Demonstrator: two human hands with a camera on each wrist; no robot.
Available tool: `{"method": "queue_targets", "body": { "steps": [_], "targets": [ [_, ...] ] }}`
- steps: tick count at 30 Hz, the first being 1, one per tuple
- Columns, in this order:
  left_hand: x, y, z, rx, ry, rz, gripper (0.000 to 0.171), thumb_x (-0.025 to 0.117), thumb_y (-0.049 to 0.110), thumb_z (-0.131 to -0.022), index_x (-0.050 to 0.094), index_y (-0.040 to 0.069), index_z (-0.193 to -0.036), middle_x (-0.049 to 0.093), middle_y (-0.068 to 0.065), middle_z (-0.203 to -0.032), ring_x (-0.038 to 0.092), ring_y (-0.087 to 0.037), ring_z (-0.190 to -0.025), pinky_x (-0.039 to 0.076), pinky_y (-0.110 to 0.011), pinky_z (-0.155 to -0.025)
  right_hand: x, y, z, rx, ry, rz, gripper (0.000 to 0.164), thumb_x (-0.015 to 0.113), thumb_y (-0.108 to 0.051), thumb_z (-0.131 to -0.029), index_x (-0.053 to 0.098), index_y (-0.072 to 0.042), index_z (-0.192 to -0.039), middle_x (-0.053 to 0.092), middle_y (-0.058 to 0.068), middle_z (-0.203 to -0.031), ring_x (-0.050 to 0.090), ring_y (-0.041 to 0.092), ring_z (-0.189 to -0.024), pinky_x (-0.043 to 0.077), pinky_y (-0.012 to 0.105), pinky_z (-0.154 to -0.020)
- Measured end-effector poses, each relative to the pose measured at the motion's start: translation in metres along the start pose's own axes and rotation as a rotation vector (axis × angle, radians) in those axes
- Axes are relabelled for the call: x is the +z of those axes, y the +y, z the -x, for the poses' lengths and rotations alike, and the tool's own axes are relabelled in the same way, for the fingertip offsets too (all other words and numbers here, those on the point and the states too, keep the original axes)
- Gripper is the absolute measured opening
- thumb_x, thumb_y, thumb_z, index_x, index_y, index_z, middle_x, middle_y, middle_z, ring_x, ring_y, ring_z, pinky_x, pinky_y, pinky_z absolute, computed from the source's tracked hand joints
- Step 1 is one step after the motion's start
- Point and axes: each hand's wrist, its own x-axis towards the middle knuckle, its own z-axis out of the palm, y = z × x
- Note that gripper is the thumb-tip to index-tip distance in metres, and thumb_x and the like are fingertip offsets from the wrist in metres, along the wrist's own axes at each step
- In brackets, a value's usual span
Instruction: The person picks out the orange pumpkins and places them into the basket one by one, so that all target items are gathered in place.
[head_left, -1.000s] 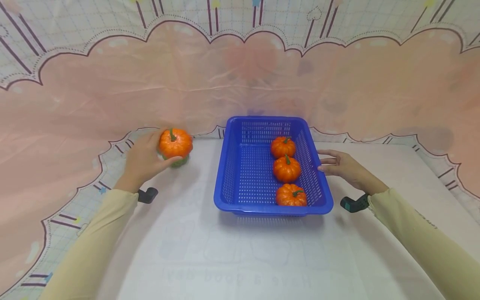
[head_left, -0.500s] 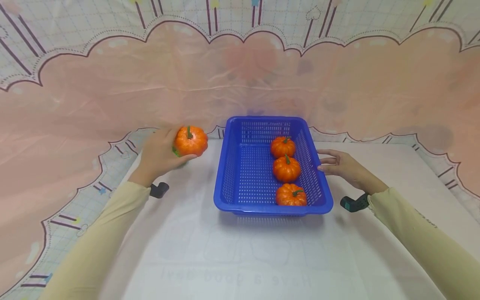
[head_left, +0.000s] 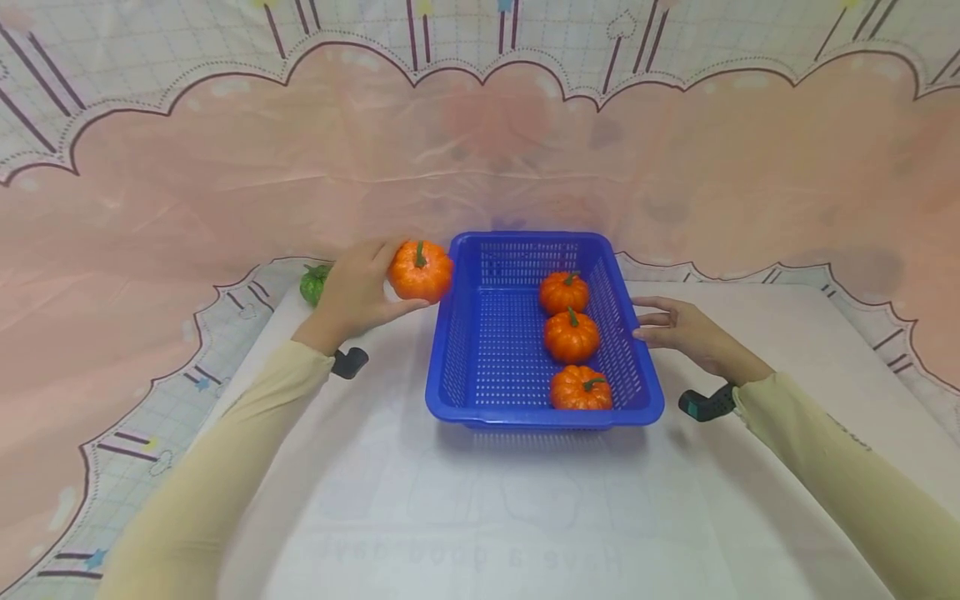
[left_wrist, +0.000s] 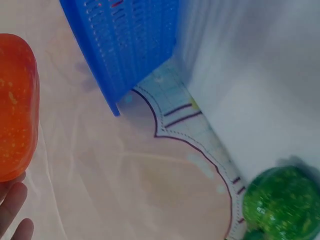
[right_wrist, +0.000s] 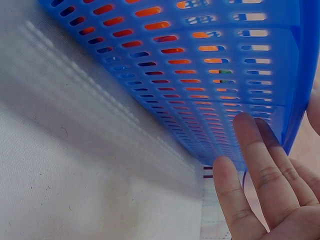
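An orange pumpkin with a green stem is held in my left hand, fingers behind it and thumb in front, close to the basket's left rim. In the left wrist view part of that pumpkin shows at the left edge, with fingertips below it. The blue perforated basket has three orange pumpkins in a row along its right side, one being the middle pumpkin. My right hand rests its fairly straight fingers against the basket's right wall; the right wrist view shows its fingertips at the slotted side.
A green pumpkin-like vegetable lies on the white table left of the basket, partly hidden behind my left hand in the head view. A patterned pink cloth hangs behind the table.
My left hand has carried the orange pumpkin up and to the right, from above the green vegetable to the basket's left rim, uncovering the green vegetable. My right hand stays put.
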Motion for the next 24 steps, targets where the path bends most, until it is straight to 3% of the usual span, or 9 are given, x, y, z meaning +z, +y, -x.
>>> {"method": "queue_targets", "body": {
  "steps": [8,24],
  "targets": [
    [0.006,0.009,-0.017,0.087,-0.057,0.021,0.085,0.078,0.051,-0.068,0.048,0.007,-0.134,0.057,-0.014,-0.127,0.053,-0.032,-0.116,0.045,-0.050,-0.099,0.000,0.001,-0.001,-0.008,0.002,-0.002,0.071,0.058,-0.026,-0.093,0.020,-0.005,-0.149,0.039,0.029,-0.142,0.050,0.042,-0.123,0.039,0.055,-0.104],
    [0.004,0.024,-0.047,0.183,-0.346,-0.053,0.090,0.074,0.055,-0.070,0.042,0.011,-0.141,0.048,-0.013,-0.140,0.045,-0.032,-0.129,0.037,-0.051,-0.109,0.000,-0.001,0.001,-0.014,0.002,-0.003,0.070,0.057,-0.023,-0.094,0.020,-0.003,-0.149,0.040,0.030,-0.142,0.052,0.040,-0.122,0.039,0.055,-0.104]
  ]
}}
